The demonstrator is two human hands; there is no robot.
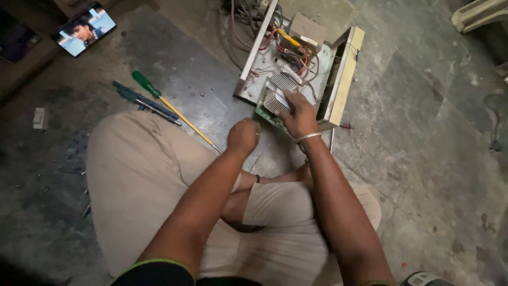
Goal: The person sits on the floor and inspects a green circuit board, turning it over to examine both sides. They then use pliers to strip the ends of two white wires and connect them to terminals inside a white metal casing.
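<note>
I sit cross-legged on a stone floor. An opened cream metal device case (346, 74) lies in front of me, with coloured wires (293, 50) and a green circuit board inside. My right hand (297, 115) grips the board's silver finned heat sinks (280, 91) at the case's near edge; a metal bangle is on that wrist. My left hand (243, 136) is closed into a fist just left of the case, hovering above the floor near the tip of a long screwdriver. Whether it holds something small I cannot tell.
A green-handled screwdriver with a yellow shaft (170, 108) and a dark teal screwdriver (143, 101) lie on the floor to the left. A phone with a lit screen (84, 29) rests at top left. Small screws (202, 94) are scattered nearby. A cable (495, 122) lies at right.
</note>
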